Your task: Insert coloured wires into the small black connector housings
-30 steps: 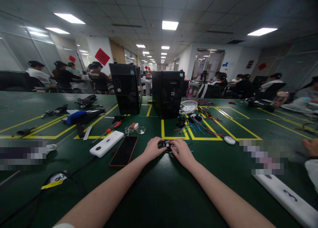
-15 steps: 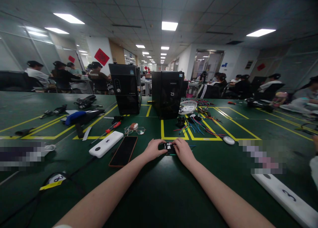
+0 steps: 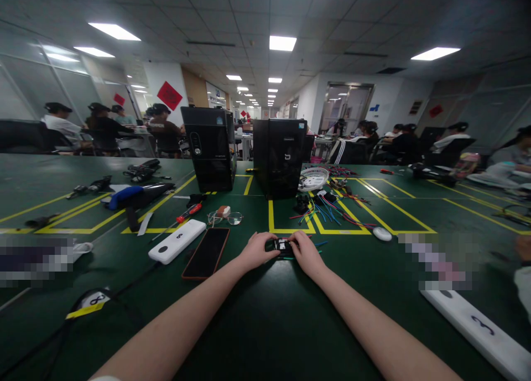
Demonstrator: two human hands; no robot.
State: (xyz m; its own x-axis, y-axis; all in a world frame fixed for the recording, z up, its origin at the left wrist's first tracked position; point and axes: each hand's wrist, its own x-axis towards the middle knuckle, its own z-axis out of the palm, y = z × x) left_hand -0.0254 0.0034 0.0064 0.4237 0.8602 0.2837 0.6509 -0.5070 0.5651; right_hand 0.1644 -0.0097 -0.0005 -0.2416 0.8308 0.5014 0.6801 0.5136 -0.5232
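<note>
While the left hand holds one end of a small, blocky black part in a narrow pinch, the right hand grips its other end, on or just above the smooth green tabletop. Thin, straight blue and green wires jut past the right hand; a flat, glossy phone lies at left.

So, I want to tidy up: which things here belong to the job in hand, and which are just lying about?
Seemingly in the job:
small black part, between left hand and right hand
coloured wires beside it, probably

Seemingly just lying about:
phone
glasses
red-handled screwdriver, unused now
white oval object
</note>
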